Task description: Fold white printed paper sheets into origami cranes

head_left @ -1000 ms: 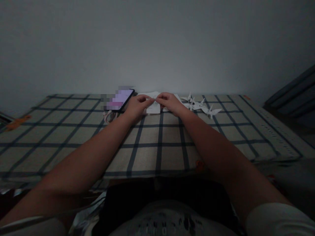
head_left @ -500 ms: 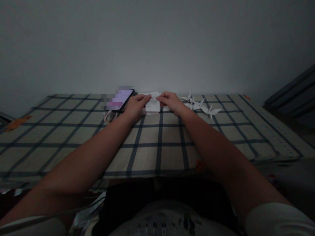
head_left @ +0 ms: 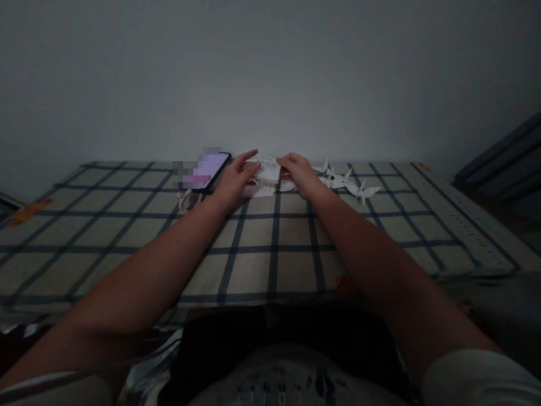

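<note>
Both my hands reach to the far side of the checked cloth [head_left: 270, 248]. Between them they hold a small white piece of paper [head_left: 269, 169], lifted a little off the cloth. My left hand [head_left: 235, 176] grips its left edge with the forefinger stretched out above it. My right hand [head_left: 298, 171] pinches the right edge with curled fingers. More white paper [head_left: 258, 190] lies flat under the hands.
A phone with a lit screen [head_left: 205, 170] lies left of my left hand, a pale cable [head_left: 185, 200] beside it. Several folded white paper cranes [head_left: 343, 181] sit to the right of my right hand. A plain wall rises behind. Dark furniture [head_left: 502, 169] stands far right.
The hands were pinched together over the paper on the cloth. They have moved apart, and the paper has risen off the surface between them. The left forefinger has stretched out.
</note>
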A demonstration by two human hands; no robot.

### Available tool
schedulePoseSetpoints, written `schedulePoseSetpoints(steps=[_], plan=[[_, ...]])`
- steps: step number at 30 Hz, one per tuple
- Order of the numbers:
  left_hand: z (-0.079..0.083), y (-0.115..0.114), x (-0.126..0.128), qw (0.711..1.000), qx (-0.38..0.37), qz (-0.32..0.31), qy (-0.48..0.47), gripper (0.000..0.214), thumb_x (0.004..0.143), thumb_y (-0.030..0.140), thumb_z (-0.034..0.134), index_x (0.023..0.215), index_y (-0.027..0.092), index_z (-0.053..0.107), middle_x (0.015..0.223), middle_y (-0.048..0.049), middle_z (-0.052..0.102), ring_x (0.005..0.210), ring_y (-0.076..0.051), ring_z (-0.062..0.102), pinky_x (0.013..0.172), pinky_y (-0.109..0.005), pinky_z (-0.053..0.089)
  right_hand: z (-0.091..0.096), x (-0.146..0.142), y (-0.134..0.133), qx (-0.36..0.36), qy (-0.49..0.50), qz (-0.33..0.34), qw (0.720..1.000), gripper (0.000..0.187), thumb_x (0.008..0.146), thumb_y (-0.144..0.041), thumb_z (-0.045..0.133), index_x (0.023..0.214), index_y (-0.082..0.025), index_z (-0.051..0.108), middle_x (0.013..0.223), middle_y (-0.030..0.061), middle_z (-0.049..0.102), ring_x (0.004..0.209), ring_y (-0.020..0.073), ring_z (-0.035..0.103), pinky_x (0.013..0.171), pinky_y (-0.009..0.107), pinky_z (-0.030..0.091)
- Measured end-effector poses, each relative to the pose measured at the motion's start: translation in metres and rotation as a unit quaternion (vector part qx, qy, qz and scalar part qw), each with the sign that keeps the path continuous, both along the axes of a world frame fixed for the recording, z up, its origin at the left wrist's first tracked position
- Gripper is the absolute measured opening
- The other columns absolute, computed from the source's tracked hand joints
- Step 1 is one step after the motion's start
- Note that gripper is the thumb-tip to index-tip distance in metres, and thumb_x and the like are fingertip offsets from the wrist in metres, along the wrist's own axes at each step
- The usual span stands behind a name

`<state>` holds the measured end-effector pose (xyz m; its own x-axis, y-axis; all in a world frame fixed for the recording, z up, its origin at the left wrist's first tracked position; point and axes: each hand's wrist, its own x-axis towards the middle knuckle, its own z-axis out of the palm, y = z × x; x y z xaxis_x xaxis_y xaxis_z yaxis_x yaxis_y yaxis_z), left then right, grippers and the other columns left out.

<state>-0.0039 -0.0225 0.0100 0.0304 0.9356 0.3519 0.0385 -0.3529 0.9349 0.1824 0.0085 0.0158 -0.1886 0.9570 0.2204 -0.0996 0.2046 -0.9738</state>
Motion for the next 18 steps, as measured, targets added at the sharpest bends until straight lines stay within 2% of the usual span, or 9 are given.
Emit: schedulePoseSetpoints(steps=[3,5,13,18], plan=[[0.0012,-0.0032,0.0031,0.999,-0.002,-0.046,0.013,0.086,0.066,0.039,0.08,0.143,0.025,0.045,0.111,-0.0098,0.068,0.083,-0.018,0.067,0.068,-0.026,0.051,-0.0017,0.0025,0.004,-0.008,0.022,-0.015,1.0,0.021,0.086,-0.034,0.062,0.077,-0.021,0.048,0.07,-0.0035,0.056,0.063,0.0077,0.055,0.064,0.021,0.047],[-0.0001,-0.0036,0.0051,0.997,-0.002,-0.07,0.023,0.092,0.062,0.033,0.081,0.145,0.025,0.042,0.115,-0.0106,0.067,0.085,-0.018,0.067,0.069,-0.027,0.051,-0.0037,0.0034,0.0063,-0.008,0.027,-0.015,0.999,0.021,0.086,-0.035,0.063,0.079,-0.021,0.049,0.071,-0.0033,0.057,0.064,0.0078,0.055,0.066,0.022,0.047],[-0.0022,-0.0036,0.0061,0.998,0.008,-0.065,0.023,0.085,0.064,0.026,0.077,0.143,0.025,0.045,0.11,-0.0104,0.069,0.079,-0.017,0.067,0.067,-0.027,0.051,-0.0053,0.0026,0.0053,-0.003,0.024,0.005,1.0,0.021,0.085,-0.036,0.065,0.078,-0.02,0.051,0.072,-0.0027,0.058,0.064,0.0073,0.054,0.064,0.02,0.046],[-0.002,-0.0029,0.0065,0.999,0.024,-0.019,0.029,0.073,0.069,0.023,0.07,0.139,0.026,0.051,0.105,-0.0085,0.07,0.071,-0.014,0.063,0.065,-0.026,0.05,-0.0032,0.0019,0.0009,-0.007,0.002,0.023,1.0,0.02,0.085,-0.036,0.065,0.08,-0.02,0.054,0.075,-0.0019,0.059,0.064,0.0074,0.054,0.061,0.02,0.045]])
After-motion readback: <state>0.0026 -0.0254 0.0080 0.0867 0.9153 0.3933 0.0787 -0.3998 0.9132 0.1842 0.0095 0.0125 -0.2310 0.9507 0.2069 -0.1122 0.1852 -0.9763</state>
